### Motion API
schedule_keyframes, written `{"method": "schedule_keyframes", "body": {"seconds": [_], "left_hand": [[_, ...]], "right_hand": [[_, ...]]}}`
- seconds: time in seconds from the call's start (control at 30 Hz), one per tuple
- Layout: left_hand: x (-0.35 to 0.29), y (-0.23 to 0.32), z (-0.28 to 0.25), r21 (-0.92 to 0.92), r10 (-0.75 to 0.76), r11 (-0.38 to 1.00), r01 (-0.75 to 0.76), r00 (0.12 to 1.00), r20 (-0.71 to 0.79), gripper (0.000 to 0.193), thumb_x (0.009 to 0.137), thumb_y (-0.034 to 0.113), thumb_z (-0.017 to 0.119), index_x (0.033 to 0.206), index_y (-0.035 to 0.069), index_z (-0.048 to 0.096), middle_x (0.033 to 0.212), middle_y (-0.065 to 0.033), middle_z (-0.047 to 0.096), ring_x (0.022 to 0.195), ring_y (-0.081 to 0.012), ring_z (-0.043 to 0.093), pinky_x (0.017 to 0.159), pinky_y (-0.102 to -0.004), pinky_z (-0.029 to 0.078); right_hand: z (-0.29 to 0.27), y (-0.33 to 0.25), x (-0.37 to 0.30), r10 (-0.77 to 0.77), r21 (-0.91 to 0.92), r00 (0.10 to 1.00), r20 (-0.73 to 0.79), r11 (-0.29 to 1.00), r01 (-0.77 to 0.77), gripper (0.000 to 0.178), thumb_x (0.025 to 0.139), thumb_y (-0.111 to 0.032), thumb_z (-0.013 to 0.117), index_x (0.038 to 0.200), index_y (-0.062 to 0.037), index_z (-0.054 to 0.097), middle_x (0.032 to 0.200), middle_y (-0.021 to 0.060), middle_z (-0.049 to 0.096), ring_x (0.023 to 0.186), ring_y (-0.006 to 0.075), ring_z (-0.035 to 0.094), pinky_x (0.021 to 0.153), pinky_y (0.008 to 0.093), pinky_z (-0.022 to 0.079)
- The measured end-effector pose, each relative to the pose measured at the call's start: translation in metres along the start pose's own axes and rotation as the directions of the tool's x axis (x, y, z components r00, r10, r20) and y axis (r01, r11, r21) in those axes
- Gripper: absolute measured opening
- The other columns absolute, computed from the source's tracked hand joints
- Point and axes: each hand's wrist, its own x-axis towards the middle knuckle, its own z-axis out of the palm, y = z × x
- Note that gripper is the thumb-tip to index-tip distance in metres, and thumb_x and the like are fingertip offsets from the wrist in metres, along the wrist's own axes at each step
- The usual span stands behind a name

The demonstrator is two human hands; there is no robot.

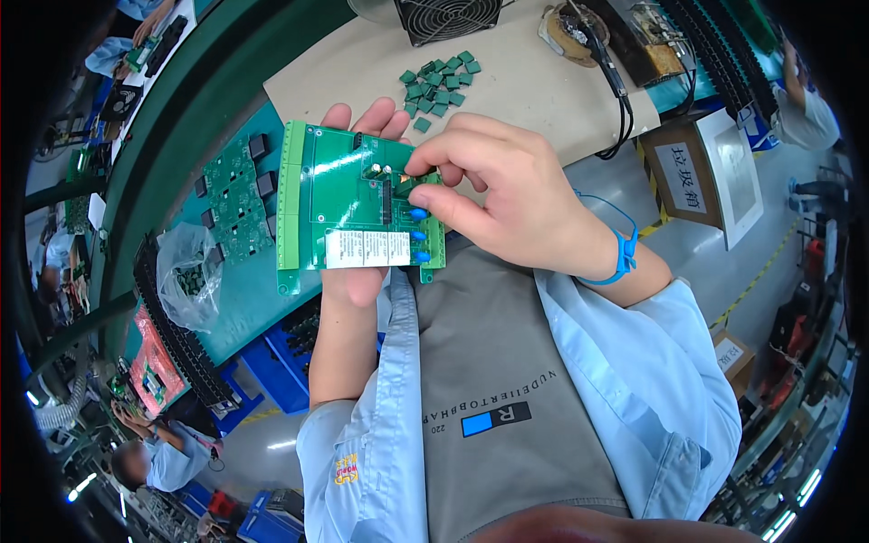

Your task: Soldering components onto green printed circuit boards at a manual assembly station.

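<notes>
A green circuit board lies across my left hand, which grips it from beneath; the fingertips show past its far edge. Light-green terminal strips run along its left and right sides. A white label covers part of the near edge, beside several blue disc-shaped components. My right hand reaches over the board's right part, thumb and forefinger closed at a small component there. What sits between those fingertips is mostly hidden. A blue wrist strap with a cord circles my right wrist.
Several small green blocks lie on the beige board beyond my hands, near a black fan. A soldering iron rests at the far right. More circuit boards and a plastic bag are at the left. A cardboard box stands right.
</notes>
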Motion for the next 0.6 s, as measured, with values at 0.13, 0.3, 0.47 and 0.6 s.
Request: {"method": "schedule_keyframes", "body": {"seconds": [0.13, 0.3, 0.47, 0.6], "left_hand": [[-0.0014, -0.0061, -0.0057, -0.009, -0.004, 1.000, 0.004, 1.000, 0.017, 0.155, 0.037, 0.082, 0.090, 0.160, 0.011, 0.027, 0.158, -0.0195, 0.044, 0.144, -0.0340, 0.047, 0.118, -0.0477, 0.046], [-0.0003, -0.0075, -0.0055, -0.012, -0.040, 0.999, 0.040, 0.999, -0.003, 0.156, 0.036, 0.081, 0.091, 0.160, 0.012, 0.027, 0.158, -0.0195, 0.044, 0.144, -0.0340, 0.048, 0.119, -0.0470, 0.044], [-0.0028, -0.0068, -0.0017, -0.001, -0.078, 0.997, 0.078, 0.996, -0.033, 0.155, 0.036, 0.079, 0.092, 0.161, 0.012, 0.027, 0.158, -0.0195, 0.044, 0.144, -0.0337, 0.048, 0.121, -0.0463, 0.043], [-0.0007, -0.0066, 0.0026, 0.015, -0.079, 0.997, 0.080, 0.996, -0.041, 0.156, 0.035, 0.080, 0.091, 0.161, 0.011, 0.027, 0.157, -0.0202, 0.045, 0.143, -0.0337, 0.049, 0.120, -0.0466, 0.043]], "right_hand": [[0.0010, 0.0016, 0.0007, -0.019, -0.073, 1.000, 0.002, 0.997, 0.019, 0.017, 0.079, 0.001, 0.076, 0.093, -0.0056, 0.071, 0.077, 0.0016, 0.061, 0.062, 0.0130, 0.051, 0.055, 0.0260, 0.040], [0.0030, 0.0018, 0.0037, -0.036, -0.149, 0.999, -0.003, 0.988, 0.036, 0.013, 0.078, -0.001, 0.076, 0.087, -0.0060, 0.069, 0.075, 0.0009, 0.060, 0.059, 0.0144, 0.049, 0.054, 0.0275, 0.040], [0.0035, 0.0025, 0.0041, -0.008, -0.185, 1.000, 0.016, 0.983, 0.011, 0.012, 0.078, -0.002, 0.076, 0.084, -0.0061, 0.066, 0.073, 0.0009, 0.059, 0.057, 0.0157, 0.048, 0.053, 0.0289, 0.040], [0.0005, 0.0041, 0.0064, -0.008, -0.196, 0.999, 0.037, 0.980, 0.015, 0.012, 0.077, -0.002, 0.076, 0.084, -0.0061, 0.065, 0.073, 0.0012, 0.059, 0.057, 0.0163, 0.048, 0.054, 0.0295, 0.040]]}}
